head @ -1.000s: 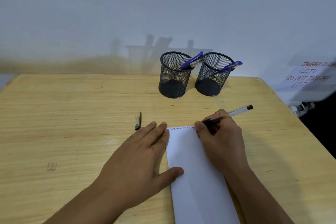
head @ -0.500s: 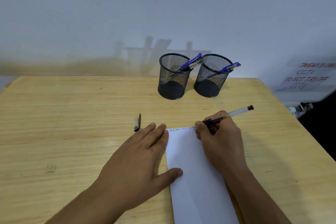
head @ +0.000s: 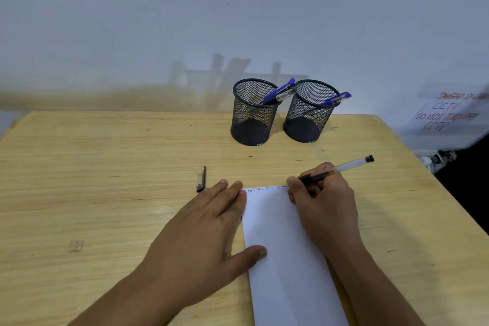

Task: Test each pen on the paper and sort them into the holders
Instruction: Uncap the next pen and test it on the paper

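The right hand [head: 324, 201] grips the pen [head: 336, 170] in a writing hold, tip down at the top edge of the paper [head: 280, 246]. Over the last second the row of small written words along that edge has crept rightward: the fourth word was barely begun a moment ago and now shows several letters, just left of the pen tip. The hand itself has scarcely shifted, only the tip working. So this pen writes, by the look of it; the test seems nearly done, and the sorting into a holder is what remains for it.

The left hand [head: 209, 235] lies flat and open, fingers straight on the table [head: 92, 193] along the paper's left edge, thumb pressing on the sheet itself to pin it. It has not moved.

A pen cap [head: 201, 179] lies on the table just beyond the left fingertips, apart from the paper; presumably it belongs to the pen in hand.

At the back stand two black mesh holders, touching or nearly so. The left holder [head: 254, 114] has a blue-capped pen and a clear-barrelled one leaning over its right rim. The right holder [head: 309, 114] shows one blue-capped pen leaning out to the right. Whether more lie lower inside either, the mesh makes hard to tell. I see no other loose pens on the table.
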`<state>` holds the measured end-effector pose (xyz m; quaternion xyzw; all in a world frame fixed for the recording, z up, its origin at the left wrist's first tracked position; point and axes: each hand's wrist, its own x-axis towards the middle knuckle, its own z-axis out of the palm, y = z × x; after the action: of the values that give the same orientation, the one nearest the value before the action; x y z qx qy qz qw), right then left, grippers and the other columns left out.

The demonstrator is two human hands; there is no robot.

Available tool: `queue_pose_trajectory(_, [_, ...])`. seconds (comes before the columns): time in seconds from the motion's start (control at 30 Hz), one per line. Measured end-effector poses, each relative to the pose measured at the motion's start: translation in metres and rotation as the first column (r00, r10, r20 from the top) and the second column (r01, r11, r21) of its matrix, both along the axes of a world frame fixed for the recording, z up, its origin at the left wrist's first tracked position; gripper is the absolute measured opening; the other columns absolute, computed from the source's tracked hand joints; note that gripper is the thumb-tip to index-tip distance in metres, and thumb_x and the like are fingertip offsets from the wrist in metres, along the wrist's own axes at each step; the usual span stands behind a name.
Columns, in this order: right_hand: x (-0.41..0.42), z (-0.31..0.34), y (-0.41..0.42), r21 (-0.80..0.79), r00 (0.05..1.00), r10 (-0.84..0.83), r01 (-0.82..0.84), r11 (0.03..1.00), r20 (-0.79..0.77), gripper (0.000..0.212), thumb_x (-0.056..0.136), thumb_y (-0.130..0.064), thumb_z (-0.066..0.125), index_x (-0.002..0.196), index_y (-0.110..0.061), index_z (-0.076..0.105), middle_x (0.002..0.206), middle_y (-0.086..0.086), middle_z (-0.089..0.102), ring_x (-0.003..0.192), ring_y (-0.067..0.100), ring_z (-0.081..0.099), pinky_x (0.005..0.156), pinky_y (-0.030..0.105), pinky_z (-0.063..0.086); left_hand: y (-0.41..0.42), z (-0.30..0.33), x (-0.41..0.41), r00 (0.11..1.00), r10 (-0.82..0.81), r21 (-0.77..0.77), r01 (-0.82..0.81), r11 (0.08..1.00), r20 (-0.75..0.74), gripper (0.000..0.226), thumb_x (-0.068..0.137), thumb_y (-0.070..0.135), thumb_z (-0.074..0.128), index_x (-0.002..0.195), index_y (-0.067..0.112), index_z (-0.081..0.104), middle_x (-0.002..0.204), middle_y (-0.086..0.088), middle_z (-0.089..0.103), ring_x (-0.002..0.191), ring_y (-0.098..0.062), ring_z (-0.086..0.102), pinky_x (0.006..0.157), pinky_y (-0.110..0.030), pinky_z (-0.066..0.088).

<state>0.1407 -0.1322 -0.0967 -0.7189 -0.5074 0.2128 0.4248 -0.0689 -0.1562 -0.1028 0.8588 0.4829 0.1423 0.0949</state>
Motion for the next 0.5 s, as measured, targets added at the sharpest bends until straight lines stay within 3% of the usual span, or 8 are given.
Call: queue_pose_trajectory(0.5, [0.0003, 0.0018, -0.0004, -0.008, 0.999, 0.038, -0.038, 0.999, 0.03, 0.012, 0.088, -0.019, 0.07, 0.085, -0.015, 0.06, 0.069, -0.012, 0.066, 0.071, -0.015, 0.059, 0.056, 0.0, 0.041, -0.0003, 0.0019, 0.0003, 1.0, -0.004, -0.03, 0.004, 1.0, 0.006, 0.09, 0.084, 0.081, 0.024, 0.157, 0.031, 0.006, 0.163, 0.018, -0.008, 0.147, 0.001, -0.016, 0.113, -0.018, -0.009])
